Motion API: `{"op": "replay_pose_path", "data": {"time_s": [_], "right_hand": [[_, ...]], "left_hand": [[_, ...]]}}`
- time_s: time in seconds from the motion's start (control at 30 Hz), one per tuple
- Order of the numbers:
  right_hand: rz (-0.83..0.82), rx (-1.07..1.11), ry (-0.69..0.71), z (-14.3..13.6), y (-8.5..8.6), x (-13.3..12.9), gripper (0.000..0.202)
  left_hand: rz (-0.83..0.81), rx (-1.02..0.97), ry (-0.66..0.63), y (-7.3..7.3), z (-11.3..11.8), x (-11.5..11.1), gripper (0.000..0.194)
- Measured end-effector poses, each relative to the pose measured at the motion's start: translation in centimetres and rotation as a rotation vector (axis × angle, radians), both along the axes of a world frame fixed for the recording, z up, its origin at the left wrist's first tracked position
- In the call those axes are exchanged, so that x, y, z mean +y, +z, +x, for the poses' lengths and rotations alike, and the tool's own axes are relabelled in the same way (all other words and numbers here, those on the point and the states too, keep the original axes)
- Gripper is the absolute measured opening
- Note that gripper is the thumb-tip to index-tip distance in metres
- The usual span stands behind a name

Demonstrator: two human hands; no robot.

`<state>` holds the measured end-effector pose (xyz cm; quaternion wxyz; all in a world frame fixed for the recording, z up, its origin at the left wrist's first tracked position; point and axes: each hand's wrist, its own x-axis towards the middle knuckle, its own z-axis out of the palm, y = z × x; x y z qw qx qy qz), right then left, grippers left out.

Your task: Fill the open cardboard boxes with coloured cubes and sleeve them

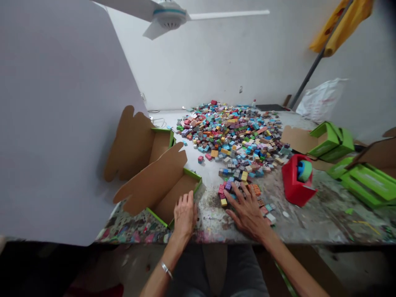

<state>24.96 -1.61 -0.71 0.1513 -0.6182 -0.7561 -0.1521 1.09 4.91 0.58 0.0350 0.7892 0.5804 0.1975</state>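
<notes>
My left hand (pixel 185 214) rests at the right front edge of an open cardboard box (pixel 171 200) with green rims, its fingers bent together over the edge; whether they pinch anything is hidden. My right hand (pixel 246 210) lies with spread fingers over a small group of bricks near the table's front. Beside its fingertips are a purple brick (pixel 228 186), a yellow brick (pixel 223 202) and orange bricks (pixel 255 189). Behind that group spreads a large heap of mixed coloured bricks (pixel 235 128). The open box's inside shows bare cardboard.
Another open box (pixel 136 144) stands behind at the left, beside a large grey panel (pixel 55 115). At right are a red tape dispenser (pixel 293 183) and green boxes (pixel 368 183). A fan (pixel 169 16) hangs above; a white bag (pixel 320 99) lies at the back right.
</notes>
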Motion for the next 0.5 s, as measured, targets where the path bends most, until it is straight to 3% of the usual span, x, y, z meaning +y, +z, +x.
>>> {"op": "replay_pose_path", "data": {"time_s": [0.1, 0.3, 0.4, 0.5], "right_hand": [[-0.023, -0.035, -0.093, 0.4, -0.7, 0.4, 0.054], [0.052, -0.073, -0.276, 5.9, -1.4, -0.7, 0.05], [0.1, -0.044, -0.227, 5.0, -0.6, -0.2, 0.051], [0.085, 0.011, -0.15, 1.8, 0.2, 2.2, 0.054]], "left_hand": [[-0.138, 0.013, -0.068, -0.7, -1.0, -0.3, 0.032], [-0.25, -0.097, -0.176, -0.3, -2.1, -2.9, 0.032], [-0.264, -0.12, -0.199, -0.1, -2.0, -3.9, 0.032], [-0.276, -0.13, -0.224, 0.1, -1.8, -4.3, 0.032]]}}
